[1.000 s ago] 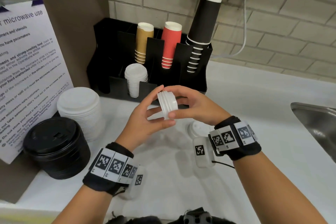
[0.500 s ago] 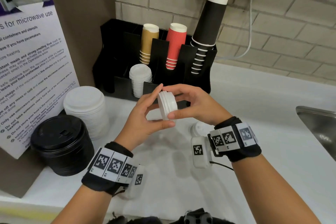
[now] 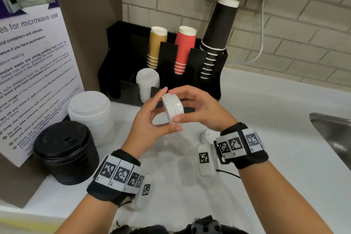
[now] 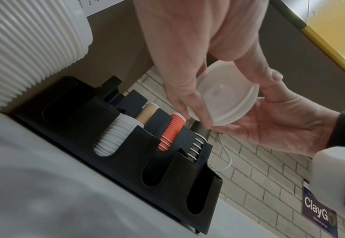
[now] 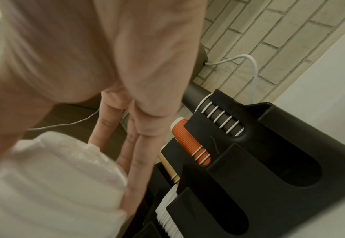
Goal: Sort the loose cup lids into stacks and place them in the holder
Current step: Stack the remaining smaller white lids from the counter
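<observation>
Both hands hold a short stack of small white lids on edge, above the counter and in front of the black holder. My left hand pinches the stack's rim from the left between fingertips and thumb. My right hand grips it from the right, fingers curled over the top. The same stack of small white lids shows between both hands in the left wrist view and as a blurred stack in the right wrist view. One holder slot holds a column of small white lids. A single white lid lies on the counter under my right wrist.
A tall stack of large white lids and a stack of black lids stand at the left by a microwave notice. The holder also carries tan, red and black cups. A steel sink lies at the right.
The hands and lid stack stay at the same spot in front of the holder. The stack has tilted slightly, its top leaning left; the camera view has shifted a little.
</observation>
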Tool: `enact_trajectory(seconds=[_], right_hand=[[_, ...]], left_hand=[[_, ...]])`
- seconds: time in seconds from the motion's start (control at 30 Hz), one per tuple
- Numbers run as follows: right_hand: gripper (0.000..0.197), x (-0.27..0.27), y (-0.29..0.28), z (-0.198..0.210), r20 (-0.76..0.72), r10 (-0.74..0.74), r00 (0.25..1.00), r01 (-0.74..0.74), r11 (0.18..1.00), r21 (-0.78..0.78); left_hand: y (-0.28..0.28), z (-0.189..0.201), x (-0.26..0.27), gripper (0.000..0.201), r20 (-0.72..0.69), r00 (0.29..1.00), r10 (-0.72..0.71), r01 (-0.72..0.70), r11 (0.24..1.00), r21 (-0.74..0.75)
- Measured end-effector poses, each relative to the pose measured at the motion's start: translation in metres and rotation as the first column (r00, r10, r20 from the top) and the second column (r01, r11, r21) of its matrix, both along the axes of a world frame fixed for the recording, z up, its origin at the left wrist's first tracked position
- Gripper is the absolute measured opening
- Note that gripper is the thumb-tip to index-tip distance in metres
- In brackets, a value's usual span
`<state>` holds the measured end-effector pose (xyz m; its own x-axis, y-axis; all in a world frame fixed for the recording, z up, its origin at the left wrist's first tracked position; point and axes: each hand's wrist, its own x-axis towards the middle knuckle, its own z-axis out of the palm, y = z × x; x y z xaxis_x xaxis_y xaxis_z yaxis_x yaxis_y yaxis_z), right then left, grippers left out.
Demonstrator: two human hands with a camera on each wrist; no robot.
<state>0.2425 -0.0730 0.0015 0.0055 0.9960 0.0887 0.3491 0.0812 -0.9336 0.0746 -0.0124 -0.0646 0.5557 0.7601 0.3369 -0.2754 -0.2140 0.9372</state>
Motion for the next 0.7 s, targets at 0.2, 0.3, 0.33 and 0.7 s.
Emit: enact_trajectory(seconds=[0.2,0.3,0.33,0.7], right_hand=[[0.058,-0.010,0.012,0.001,0.070,-0.016,0.997,0.014,0.999,0.037],[0.056,-0.013,0.024,0.005,0.109,0.007,0.994,-0.011,0.999,0.039],[0.056,-0.014,0.031,0.008,0.132,0.022,0.991,-0.028,0.999,0.047],[0.064,-0.001,0.167,0.016,0.572,-0.208,0.794,0.128,0.976,0.179]], left_hand=[[0.007,-0.003,0.001,0.091,0.004,0.998,0.069,-0.069,0.997,0.033],[0.014,-0.004,0.000,0.096,-0.010,0.992,0.122,-0.122,0.992,0.021],[0.017,-0.004,0.000,0.098,-0.007,0.991,0.132,-0.132,0.991,0.001],[0.031,-0.015,-0.011,0.024,-0.248,0.919,0.307,-0.334,0.940,-0.075]])
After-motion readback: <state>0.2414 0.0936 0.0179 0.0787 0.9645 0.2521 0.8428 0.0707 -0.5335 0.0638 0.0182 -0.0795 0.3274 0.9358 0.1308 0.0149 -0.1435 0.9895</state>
